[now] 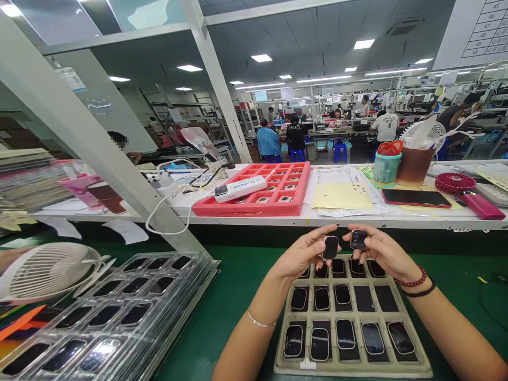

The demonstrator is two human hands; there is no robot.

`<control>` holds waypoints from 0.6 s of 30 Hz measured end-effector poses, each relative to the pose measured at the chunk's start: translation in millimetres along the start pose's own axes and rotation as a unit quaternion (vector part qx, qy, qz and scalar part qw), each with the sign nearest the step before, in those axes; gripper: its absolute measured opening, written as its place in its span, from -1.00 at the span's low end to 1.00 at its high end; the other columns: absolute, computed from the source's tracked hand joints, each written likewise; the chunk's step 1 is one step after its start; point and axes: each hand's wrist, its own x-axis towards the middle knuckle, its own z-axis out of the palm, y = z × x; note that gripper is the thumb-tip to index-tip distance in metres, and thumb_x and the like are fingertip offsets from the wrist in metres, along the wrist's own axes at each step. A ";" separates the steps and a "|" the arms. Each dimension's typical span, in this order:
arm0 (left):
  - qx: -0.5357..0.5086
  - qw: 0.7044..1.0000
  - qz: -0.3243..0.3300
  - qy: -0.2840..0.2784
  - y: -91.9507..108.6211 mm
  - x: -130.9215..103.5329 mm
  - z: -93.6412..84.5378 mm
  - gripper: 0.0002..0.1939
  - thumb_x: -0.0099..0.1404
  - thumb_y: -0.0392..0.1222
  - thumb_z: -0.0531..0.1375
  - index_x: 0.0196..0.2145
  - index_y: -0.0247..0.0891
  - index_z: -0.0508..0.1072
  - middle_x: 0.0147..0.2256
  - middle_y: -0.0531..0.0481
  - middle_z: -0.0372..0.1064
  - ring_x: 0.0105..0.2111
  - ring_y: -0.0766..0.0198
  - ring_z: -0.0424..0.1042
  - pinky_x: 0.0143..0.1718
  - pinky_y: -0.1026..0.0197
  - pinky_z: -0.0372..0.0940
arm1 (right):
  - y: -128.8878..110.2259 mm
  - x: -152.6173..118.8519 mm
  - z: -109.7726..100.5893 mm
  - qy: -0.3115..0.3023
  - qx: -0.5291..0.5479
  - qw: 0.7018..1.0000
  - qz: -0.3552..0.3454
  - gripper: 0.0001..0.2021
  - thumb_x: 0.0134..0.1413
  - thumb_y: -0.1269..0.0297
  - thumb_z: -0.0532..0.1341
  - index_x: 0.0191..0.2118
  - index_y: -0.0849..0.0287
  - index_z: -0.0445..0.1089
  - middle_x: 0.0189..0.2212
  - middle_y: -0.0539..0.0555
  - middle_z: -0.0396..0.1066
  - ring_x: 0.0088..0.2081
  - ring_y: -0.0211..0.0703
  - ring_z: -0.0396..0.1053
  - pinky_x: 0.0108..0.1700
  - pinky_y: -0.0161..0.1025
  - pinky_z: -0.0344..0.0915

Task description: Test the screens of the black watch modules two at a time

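Observation:
My left hand (307,251) pinches a smartwatch body without a strap (330,247), its screen dark. Close beside it, my right hand (377,248) grips another smartwatch body (358,239) whose screen shows faint lines of text. Both watches are held up over the far edge of a beige foam tray (355,369). Rows of watch bodies lie in that tray, such as a watch (372,338) in the near row. Two pockets at the right of the middle row hold no watch.
Stacked clear plastic trays (159,328) with more watches stand at left, beside a white fan (51,270). On the shelf are a red foam tray (246,208), a white labelled device (241,189), yellow paper (342,197), a phone (416,198) and a magenta fan (455,182). People sit farther back.

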 end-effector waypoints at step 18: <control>0.168 0.980 0.034 0.103 -8.7 7.0 11.2 -0.53 0.13 -0.21 0.23 0.00 -0.37 0.30 -0.20 -0.19 0.39 -0.35 0.22 0.45 -0.48 0.34 0.25 | 7.7 2.4 7.7 0.044 -0.174 0.983 -0.030 -0.69 0.13 0.27 0.15 0.00 0.20 0.25 -0.16 0.18 0.39 -0.47 -0.25 0.35 -0.44 -0.27 0.30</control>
